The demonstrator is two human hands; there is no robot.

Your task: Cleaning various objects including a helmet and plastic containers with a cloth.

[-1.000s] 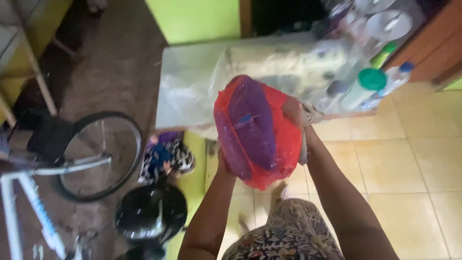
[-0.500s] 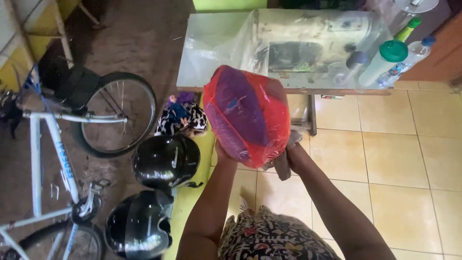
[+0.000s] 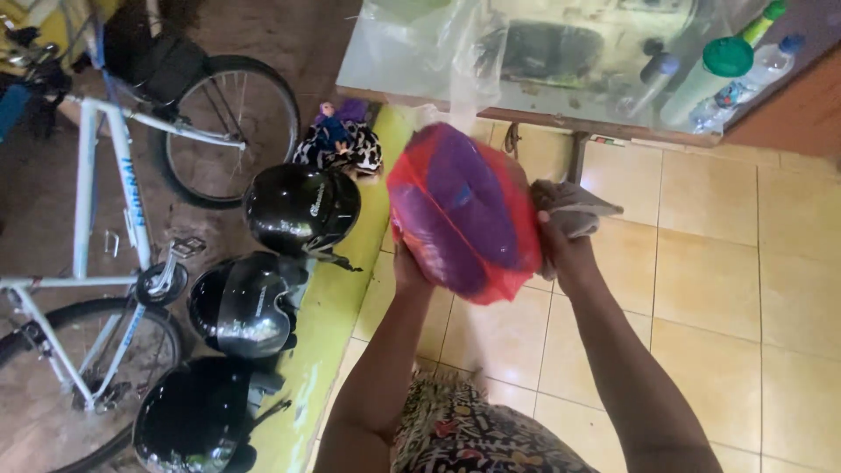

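Tiled floor (image 3: 727, 289) with a yellow kerb, three black helmets (image 3: 300, 208) and a white bicycle (image 3: 96, 175) to the left, a plastic-covered table (image 3: 543, 105) at the top. A red bag (image 3: 464, 210) with purple contents is held up in mid-air, clear of the floor and near the table's front edge. It is propped from beneath by the left hand (image 3: 410, 263), fingers hidden behind it, while the right hand (image 3: 565, 250) presses its side and pinches a grey cloth (image 3: 569, 206), so the bulky load is steadied from two sides.
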